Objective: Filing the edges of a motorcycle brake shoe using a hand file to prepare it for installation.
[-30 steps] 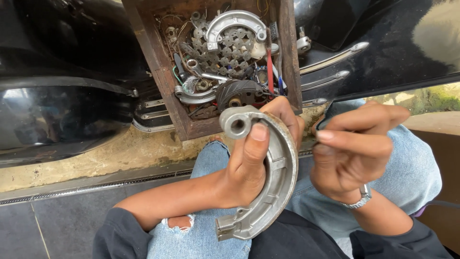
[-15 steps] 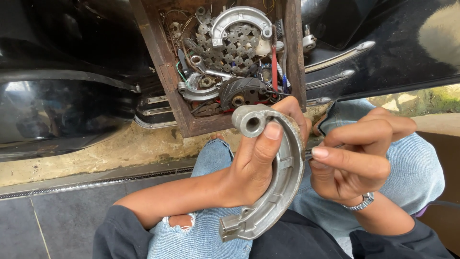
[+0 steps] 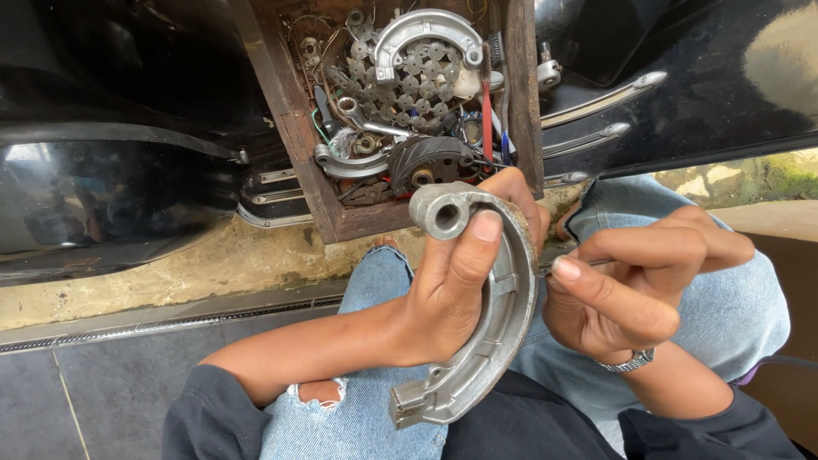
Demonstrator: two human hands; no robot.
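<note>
My left hand (image 3: 456, 281) grips a curved grey metal brake shoe (image 3: 498, 328), thumb pressed near its round hollow boss at the top. My right hand (image 3: 635, 285) pinches a thin dark metal piece (image 3: 545, 270), perhaps a spring or pin, against the shoe's outer edge. Most of that small piece is hidden by my fingers. A metal watch band (image 3: 626, 364) sits on my right wrist. Both hands hover over my knees in torn blue jeans (image 3: 341, 417).
A wooden box (image 3: 298, 136) ahead holds several metal parts: another brake shoe (image 3: 417, 30), sprockets, a wrench, a red-handled tool (image 3: 486, 111). Black glossy motorcycle bodywork (image 3: 102, 196) lies left and right. Chrome trim (image 3: 596, 94) lies right of the box. Dark tiles and a drain grate (image 3: 170, 324) run below.
The brake shoe and my left hand have shifted slightly right and up. My right hand has closed in on the shoe's edge, bringing the thin piece against it.
</note>
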